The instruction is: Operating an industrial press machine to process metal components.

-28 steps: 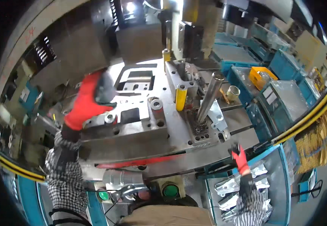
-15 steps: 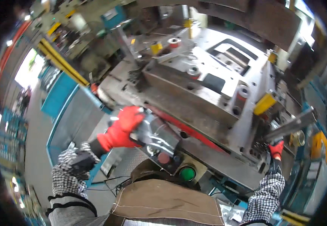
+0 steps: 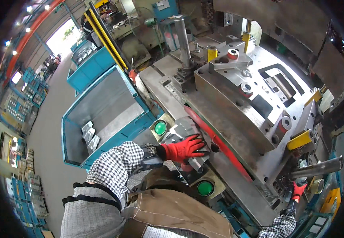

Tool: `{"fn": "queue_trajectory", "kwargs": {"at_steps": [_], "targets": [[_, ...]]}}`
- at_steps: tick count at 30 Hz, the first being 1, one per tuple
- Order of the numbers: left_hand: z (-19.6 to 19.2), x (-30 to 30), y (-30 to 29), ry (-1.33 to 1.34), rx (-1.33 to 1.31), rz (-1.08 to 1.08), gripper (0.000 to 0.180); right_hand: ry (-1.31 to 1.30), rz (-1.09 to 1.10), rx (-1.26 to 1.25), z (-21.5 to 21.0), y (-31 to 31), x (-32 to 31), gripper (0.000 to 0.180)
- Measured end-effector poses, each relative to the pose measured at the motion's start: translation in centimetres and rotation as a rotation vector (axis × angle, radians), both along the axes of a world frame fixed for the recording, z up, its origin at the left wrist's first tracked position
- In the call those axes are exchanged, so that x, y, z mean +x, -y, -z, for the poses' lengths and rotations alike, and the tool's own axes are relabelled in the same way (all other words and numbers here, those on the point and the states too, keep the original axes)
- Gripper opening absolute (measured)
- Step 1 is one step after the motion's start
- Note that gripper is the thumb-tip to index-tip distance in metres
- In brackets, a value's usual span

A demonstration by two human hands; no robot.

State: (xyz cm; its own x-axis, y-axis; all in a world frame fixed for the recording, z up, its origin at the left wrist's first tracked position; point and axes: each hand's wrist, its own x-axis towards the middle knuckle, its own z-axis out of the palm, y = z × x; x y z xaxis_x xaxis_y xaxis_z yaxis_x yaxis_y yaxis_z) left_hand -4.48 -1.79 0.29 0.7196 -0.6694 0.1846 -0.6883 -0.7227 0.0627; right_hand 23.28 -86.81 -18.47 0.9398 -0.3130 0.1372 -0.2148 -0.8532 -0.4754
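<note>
My left hand (image 3: 184, 149), in a red glove, lies over a shiny formed sheet-metal part (image 3: 186, 126). Its fingers reach across the part and hold it above the button box at the near edge of the press table. Green push buttons, one (image 3: 160, 127) to the left and one (image 3: 205, 188) below, flank that hand. At the far right, my right hand (image 3: 298, 191), also red-gloved, reaches beside the base of a thick steel post (image 3: 318, 168). A small shiny piece sits just beyond its fingertips. The fingers are too small and partly hidden to tell their grip.
A large steel die (image 3: 227, 107) with yellow blocks and guide posts fills the table beyond my hands. A red strip (image 3: 219, 142) runs along its front. On the left stands a blue bin (image 3: 108, 89) holding several metal parts (image 3: 89, 137); another blue bin is behind it.
The view has swung left, showing more of the blue bins. My left hand has brought the metal part in over the button box. The right hand stays by the steel post.
</note>
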Motion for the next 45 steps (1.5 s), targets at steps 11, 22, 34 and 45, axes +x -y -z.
{"fn": "queue_trajectory", "kwargs": {"at_steps": [11, 22, 34, 45], "targets": [[-3.7, -0.1, -7.6, -0.157, 0.04, -0.578, 0.123, 0.145, 0.097, 0.362, -5.4, 7.6, -9.7, 0.111], [-4.8, -0.9, -9.5, -0.464, -0.196, -0.737, 0.128, 0.039, -0.099, 0.731, -19.7, -14.7, -30.8, 0.111], [-2.4, 0.2, -11.3, -0.285, -0.295, -0.606, 0.129, 0.156, -0.856, 0.407, -42.6, -44.3, -12.8, 0.114], [-3.4, -0.2, -12.7, -0.383, -0.351, -0.62, 0.13, -0.176, -1.193, -0.066, -38.4, -57.2, 12.1, 0.11]]}}
